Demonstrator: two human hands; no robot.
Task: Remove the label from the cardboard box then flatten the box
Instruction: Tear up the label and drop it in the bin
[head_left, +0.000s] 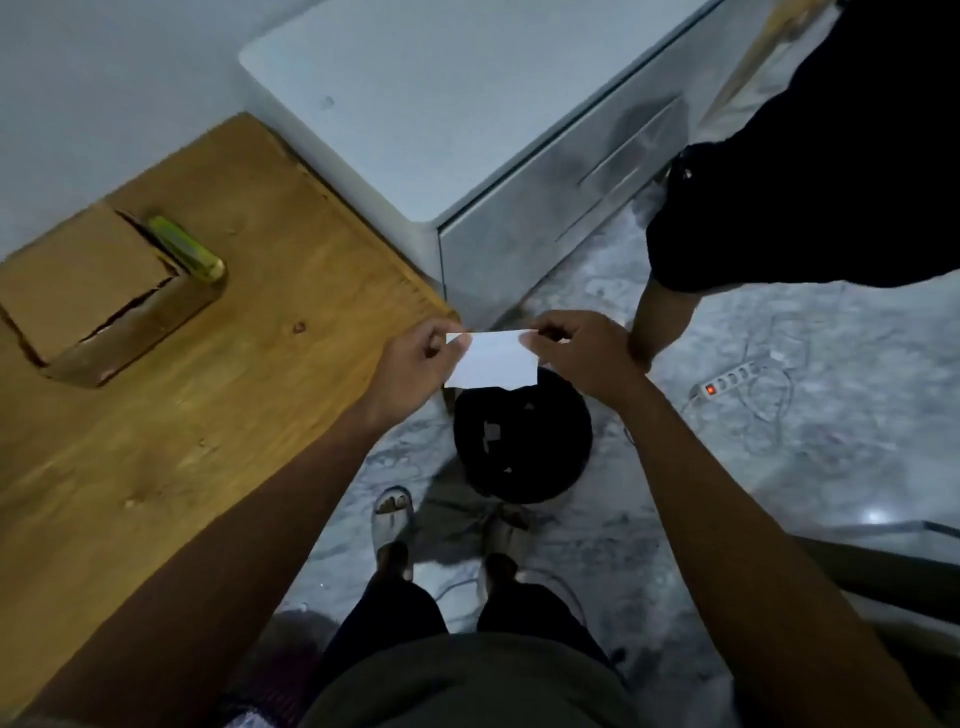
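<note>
The label (491, 361) is pinched at its top corners by left hand (415, 364) and right hand (582, 356) – seemingly above the black bin (522, 441) – and is best released squarely over it

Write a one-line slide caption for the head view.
Both hands, left hand and right hand, pinch the white label over a black bin; cardboard box unflattened on table.

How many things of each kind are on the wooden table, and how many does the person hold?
Cardboard box on the wooden table: 1
Green cutter beside it: 1
White label, pinched by left hand and right hand: 1
Total: 3
</note>
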